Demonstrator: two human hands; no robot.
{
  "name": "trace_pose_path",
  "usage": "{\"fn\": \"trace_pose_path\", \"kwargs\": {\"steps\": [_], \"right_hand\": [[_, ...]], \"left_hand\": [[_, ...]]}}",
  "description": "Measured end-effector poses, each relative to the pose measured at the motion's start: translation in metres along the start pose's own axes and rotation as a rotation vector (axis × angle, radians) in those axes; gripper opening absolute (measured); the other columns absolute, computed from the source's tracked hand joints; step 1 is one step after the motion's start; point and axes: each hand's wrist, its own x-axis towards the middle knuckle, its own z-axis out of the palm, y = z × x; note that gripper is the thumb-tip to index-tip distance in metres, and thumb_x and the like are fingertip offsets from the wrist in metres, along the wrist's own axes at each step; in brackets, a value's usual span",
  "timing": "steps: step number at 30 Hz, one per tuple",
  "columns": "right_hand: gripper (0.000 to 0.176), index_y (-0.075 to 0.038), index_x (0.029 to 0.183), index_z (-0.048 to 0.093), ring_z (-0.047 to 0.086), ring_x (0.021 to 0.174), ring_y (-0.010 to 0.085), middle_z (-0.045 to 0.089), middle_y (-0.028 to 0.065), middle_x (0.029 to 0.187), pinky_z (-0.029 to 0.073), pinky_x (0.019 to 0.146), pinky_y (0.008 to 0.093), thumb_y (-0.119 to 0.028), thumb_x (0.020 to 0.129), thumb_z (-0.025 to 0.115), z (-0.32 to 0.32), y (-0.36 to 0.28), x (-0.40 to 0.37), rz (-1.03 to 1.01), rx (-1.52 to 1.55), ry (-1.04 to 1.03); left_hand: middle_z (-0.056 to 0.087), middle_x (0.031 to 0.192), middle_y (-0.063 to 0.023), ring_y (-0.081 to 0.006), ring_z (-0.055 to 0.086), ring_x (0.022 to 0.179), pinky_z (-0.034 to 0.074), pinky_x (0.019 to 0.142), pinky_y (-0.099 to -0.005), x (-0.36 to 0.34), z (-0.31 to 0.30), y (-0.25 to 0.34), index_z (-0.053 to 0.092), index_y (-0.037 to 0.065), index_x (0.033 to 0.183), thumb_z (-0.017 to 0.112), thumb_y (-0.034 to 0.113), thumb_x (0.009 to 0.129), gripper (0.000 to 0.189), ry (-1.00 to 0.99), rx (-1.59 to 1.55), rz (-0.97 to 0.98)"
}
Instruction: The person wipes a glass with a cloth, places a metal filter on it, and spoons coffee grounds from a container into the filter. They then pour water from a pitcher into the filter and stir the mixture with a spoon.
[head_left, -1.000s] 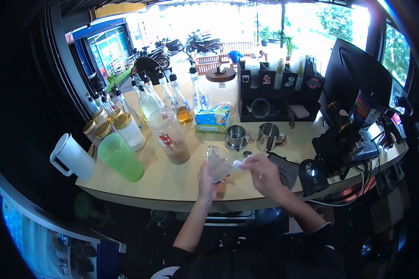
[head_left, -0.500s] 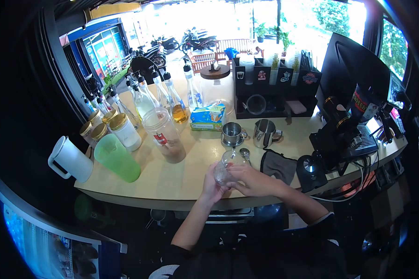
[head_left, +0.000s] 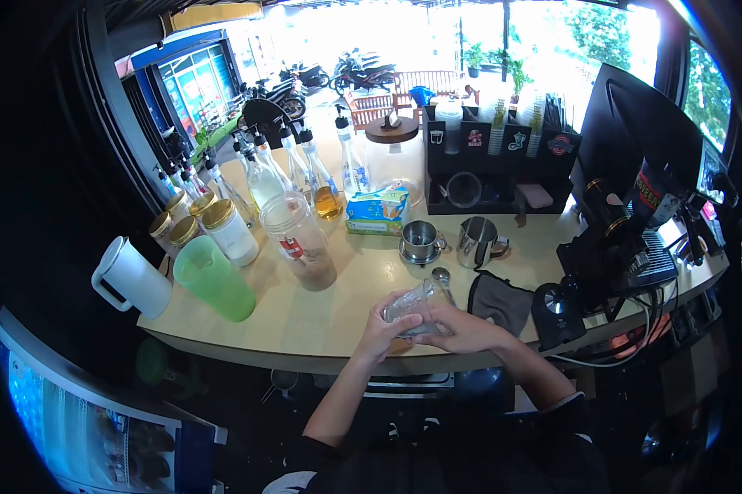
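Note:
A clear drinking glass [head_left: 407, 309] is tilted over the counter's front edge, its mouth leaning up and to the right. My left hand [head_left: 382, 331] wraps round its left side and base, closed on it. From the right, my right hand [head_left: 457, 329] grips the same glass, with fingers partly hidden behind it. Just beyond the hands lie a metal spoon [head_left: 443, 282] and a small metal coffee dripper [head_left: 420, 242]. A steel milk jug [head_left: 477, 243] stands to the right of the dripper, and a grey cloth [head_left: 500, 301] lies near my right wrist.
On the left stand a white pitcher [head_left: 132, 280], a green pitcher [head_left: 214, 280] and a clear tub of brown powder [head_left: 298, 247]. Pump bottles [head_left: 326, 193] and a tissue pack [head_left: 378, 212] sit behind. A black cup organizer [head_left: 496, 169] and an espresso machine [head_left: 610, 239] occupy the right.
The glass has tipped from nearly upright to leaning right. My right hand has shifted from over the glass to its right side. The whole view has moved slightly.

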Motion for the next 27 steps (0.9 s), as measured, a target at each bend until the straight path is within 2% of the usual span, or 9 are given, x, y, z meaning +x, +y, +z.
{"fn": "trace_pose_path", "kwargs": {"steps": [5, 11, 12, 14, 18, 20, 21, 25, 27], "right_hand": [[0.021, 0.002, 0.101, 0.063, 0.061, 0.101, 0.0228, 0.065, 0.0148, 0.102, 0.041, 0.097, 0.0373, -0.010, 0.084, 0.065, 0.009, 0.011, -0.001, -0.053, 0.104, 0.187], [0.023, -0.003, 0.109, 0.066, 0.057, 0.100, 0.0093, 0.064, 0.0071, 0.105, 0.042, 0.092, 0.0266, -0.016, 0.091, 0.059, -0.013, 0.021, -0.012, 0.085, 0.484, -0.016], [0.026, -0.002, 0.112, 0.063, 0.056, 0.101, 0.0106, 0.063, 0.0081, 0.108, 0.042, 0.092, 0.0273, -0.018, 0.093, 0.057, -0.008, 0.017, -0.011, 0.071, 0.400, 0.001], [0.032, -0.001, 0.120, 0.058, 0.053, 0.104, 0.0130, 0.061, 0.0099, 0.114, 0.042, 0.091, 0.0286, -0.021, 0.096, 0.053, -0.001, 0.011, -0.008, 0.042, 0.229, 0.033], [0.023, -0.003, 0.112, 0.064, 0.058, 0.090, 0.0145, 0.066, 0.0113, 0.096, 0.045, 0.084, 0.0327, -0.010, 0.093, 0.054, -0.013, 0.023, -0.002, 0.058, 0.077, -0.137], [0.024, -0.004, 0.110, 0.065, 0.059, 0.085, 0.0160, 0.066, 0.0122, 0.092, 0.046, 0.081, 0.0328, -0.004, 0.089, 0.054, -0.017, 0.018, -0.004, 0.023, -0.006, -0.118], [0.027, -0.004, 0.107, 0.067, 0.060, 0.080, 0.0175, 0.066, 0.0131, 0.087, 0.046, 0.078, 0.0328, 0.002, 0.085, 0.054, -0.018, 0.014, -0.005, -0.012, -0.087, -0.098], [0.036, -0.002, 0.107, 0.066, 0.060, 0.082, 0.0229, 0.065, 0.0139, 0.087, 0.048, 0.078, 0.0331, 0.008, 0.075, 0.053, -0.022, 0.007, -0.012, -0.026, -0.156, -0.052], [0.031, -0.002, 0.104, 0.067, 0.060, 0.087, 0.0243, 0.065, 0.0117, 0.088, 0.049, 0.078, 0.0360, 0.005, 0.076, 0.055, -0.028, -0.006, -0.013, -0.145, -0.520, 0.042]], "left_hand": [[0.060, 0.117, -0.0134, -0.0203, 0.061, 0.107, 0.049, 0.093, -0.0348, -0.003, -0.002, -0.001, 0.048, -0.004, 0.127, 0.075, 0.014, 0.076, 0.061, 0.011, -0.168, -0.071], [0.062, 0.115, -0.0116, -0.0177, 0.062, 0.101, 0.049, 0.091, -0.0314, -0.013, -0.010, 0.009, 0.050, -0.003, 0.126, 0.078, 0.015, 0.072, 0.064, -0.098, -0.038, -0.092], [0.062, 0.115, -0.0116, -0.0177, 0.062, 0.101, 0.049, 0.091, -0.0314, -0.012, -0.004, 0.011, 0.050, -0.003, 0.126, 0.078, 0.015, 0.072, 0.064, -0.097, -0.041, -0.092], [0.065, 0.102, -0.0071, -0.0088, 0.062, 0.080, 0.051, 0.057, -0.0203, -0.006, 0.010, 0.013, 0.056, 0.001, 0.123, 0.079, 0.013, 0.072, 0.057, -0.070, 0.351, 0.290], [0.066, 0.100, -0.0064, -0.0071, 0.062, 0.078, 0.048, 0.053, -0.0187, -0.006, 0.008, 0.011, 0.057, 0.001, 0.122, 0.081, 0.013, 0.071, 0.057, -0.015, 0.230, 0.208], [0.064, 0.107, -0.0093, -0.0130, 0.063, 0.091, 0.052, 0.077, -0.0259, -0.008, 0.008, 0.012, 0.055, -0.001, 0.123, 0.079, 0.011, 0.071, 0.059, -0.005, 0.165, 0.034], [0.064, 0.107, -0.0093, -0.0130, 0.063, 0.091, 0.052, 0.077, -0.0259, -0.010, 0.008, 0.013, 0.055, -0.001, 0.123, 0.079, 0.011, 0.071, 0.059, -0.005, 0.166, 0.036], [0.064, 0.102, -0.0070, -0.0108, 0.063, 0.082, 0.050, 0.054, -0.0220, -0.014, 0.001, -0.002, 0.054, -0.001, 0.124, 0.073, 0.016, 0.079, 0.052, 0.036, -0.041, -0.076], [0.064, 0.100, -0.0060, -0.0098, 0.063, 0.079, 0.048, 0.048, -0.0209, -0.014, -0.004, -0.002, 0.053, -0.001, 0.123, 0.071, 0.018, 0.081, 0.050, 0.069, -0.149, -0.091]]}}
